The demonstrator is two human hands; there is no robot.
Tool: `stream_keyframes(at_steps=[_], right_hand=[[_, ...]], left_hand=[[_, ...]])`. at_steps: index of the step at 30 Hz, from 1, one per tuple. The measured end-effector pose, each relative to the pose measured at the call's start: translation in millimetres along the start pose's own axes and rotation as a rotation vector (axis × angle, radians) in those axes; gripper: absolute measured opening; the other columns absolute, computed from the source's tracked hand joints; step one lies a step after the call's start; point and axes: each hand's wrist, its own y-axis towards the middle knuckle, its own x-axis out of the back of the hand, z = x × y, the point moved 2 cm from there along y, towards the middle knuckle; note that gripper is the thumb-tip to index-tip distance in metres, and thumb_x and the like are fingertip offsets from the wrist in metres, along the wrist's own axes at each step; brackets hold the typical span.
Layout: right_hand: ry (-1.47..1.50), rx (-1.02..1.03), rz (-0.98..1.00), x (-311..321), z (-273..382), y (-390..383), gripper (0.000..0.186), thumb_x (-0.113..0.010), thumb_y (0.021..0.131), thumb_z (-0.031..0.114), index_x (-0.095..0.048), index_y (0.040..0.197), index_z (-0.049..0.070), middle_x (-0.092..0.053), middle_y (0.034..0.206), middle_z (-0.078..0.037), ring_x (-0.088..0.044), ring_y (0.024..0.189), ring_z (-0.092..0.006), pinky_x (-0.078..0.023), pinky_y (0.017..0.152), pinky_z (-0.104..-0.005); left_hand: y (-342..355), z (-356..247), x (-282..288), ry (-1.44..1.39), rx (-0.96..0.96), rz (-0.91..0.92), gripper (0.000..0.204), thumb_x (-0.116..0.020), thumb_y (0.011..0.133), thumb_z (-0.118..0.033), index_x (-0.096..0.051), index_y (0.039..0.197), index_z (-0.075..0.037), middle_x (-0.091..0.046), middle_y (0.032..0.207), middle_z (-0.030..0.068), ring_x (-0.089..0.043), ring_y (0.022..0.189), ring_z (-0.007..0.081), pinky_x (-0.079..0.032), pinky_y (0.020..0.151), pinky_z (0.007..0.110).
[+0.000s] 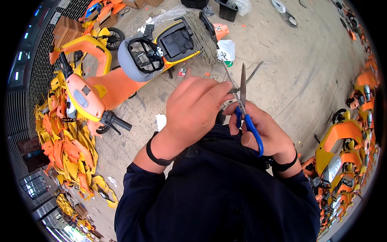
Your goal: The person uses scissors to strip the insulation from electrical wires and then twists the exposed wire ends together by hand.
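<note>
My left hand (195, 109) is closed in a pinch on a thin grey-green cable (254, 71), whose end slants up to the right across the scissor blades. My right hand (268, 133) grips scissors (252, 131) by their blue handles. The blades point up and are parted, with the cable between or against them; which, I cannot tell exactly. Just beyond my hands, a bundle of similar cables (203, 44) hangs over the seat area of an orange and yellow scooter (113, 84).
A heap of orange and yellow panels (68, 149) lies at left, near cardboard boxes (66, 30). More scooters (334, 149) line the right side. A black crate (227, 10) and a white bag (226, 50) rest on the concrete floor (302, 72).
</note>
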Motion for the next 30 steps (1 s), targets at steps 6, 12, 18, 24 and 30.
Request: stream_keyframes(at_steps=[6,12,18,24,30], right_hand=[[0.017,0.076,-0.046,-4,-9,4,0.048,-0.069,0.089,0.030,-0.049,0.121,0.001,-0.055,0.080,-0.002,-0.053,0.068,-0.0095,-0.045,0.064,-0.0239],[-0.085,0.060,-0.072,-2,-11,6,0.052,-0.068,0.088,0.040,-0.051,0.119,0.001,-0.056,0.076,-0.002,-0.053,0.065,-0.0117,-0.044,0.061,-0.0262],[-0.111,0.059,-0.087,-2,-12,8,0.054,-0.069,0.088,0.042,-0.052,0.117,0.001,-0.056,0.072,-0.003,-0.052,0.063,-0.0125,-0.044,0.059,-0.0285],[-0.093,0.047,-0.120,-3,-11,8,0.046,-0.073,0.086,0.037,-0.056,0.107,0.000,-0.052,0.066,0.001,-0.047,0.060,-0.0060,-0.039,0.054,-0.0245],[0.022,-0.040,-0.132,-8,-10,6,0.049,-0.070,0.086,0.045,-0.058,0.102,0.001,-0.053,0.071,0.004,-0.045,0.063,-0.0021,-0.036,0.055,-0.0183]], left_hand=[[-2,1,0,0.038,-0.062,0.053,0.033,-0.077,0.063,0.002,-0.070,0.095,-0.003,-0.065,0.082,0.0077,-0.061,0.069,0.0254,-0.048,0.059,0.033],[0,2,-1,0.067,-0.094,0.047,0.033,-0.075,0.062,0.003,-0.070,0.094,-0.002,-0.064,0.081,0.0080,-0.060,0.068,0.0251,-0.049,0.060,0.034],[3,2,-1,0.056,-0.110,0.044,0.034,-0.072,0.060,0.003,-0.070,0.094,-0.002,-0.064,0.080,0.0075,-0.060,0.069,0.0252,-0.049,0.060,0.034],[1,2,0,0.094,-0.121,0.039,0.033,-0.072,0.060,0.002,-0.070,0.093,-0.002,-0.064,0.080,0.0073,-0.061,0.071,0.0252,-0.050,0.062,0.034],[-1,4,0,0.082,-0.093,0.010,0.030,-0.074,0.061,0.005,-0.069,0.090,-0.002,-0.066,0.082,0.0080,-0.062,0.071,0.0259,-0.050,0.062,0.034]])
